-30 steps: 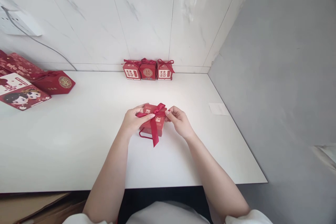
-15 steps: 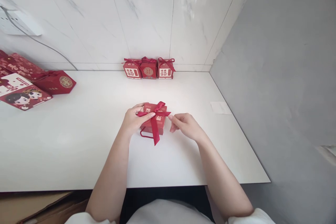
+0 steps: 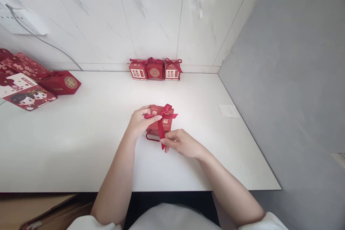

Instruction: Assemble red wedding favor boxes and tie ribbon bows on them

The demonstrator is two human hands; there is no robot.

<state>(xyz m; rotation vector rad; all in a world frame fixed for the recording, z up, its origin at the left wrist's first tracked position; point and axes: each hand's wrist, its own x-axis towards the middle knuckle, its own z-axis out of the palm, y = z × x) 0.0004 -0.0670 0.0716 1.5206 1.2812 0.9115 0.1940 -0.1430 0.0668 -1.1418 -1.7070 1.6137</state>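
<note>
In front of me on the white table sits a small red gift box [image 3: 156,126] with pale Chinese characters on its top and a twisted red cord handle at its near left side. A red ribbon [image 3: 161,129] is tied over it, with a loop at the far side and ends sticking out. My left hand [image 3: 138,121] grips the box from the left, its thumb pressing on the ribbon's knot. The near ribbon tail is pinched between the thumb and fingers of my right hand [image 3: 179,142], at the box's near right corner.
Three red boxes with bows [image 3: 155,70] stand in a row against the tiled wall. Larger red boxes [image 3: 60,82] lie at the left, below a wall socket [image 3: 23,21] with a grey cable. A white paper slip [image 3: 229,111] lies near the table's right edge, beside a grey wall.
My right hand has moved from the right ribbon end down and left, and now pinches the near tail. My left hand keeps its hold on the box and knot. The view has shifted slightly.
</note>
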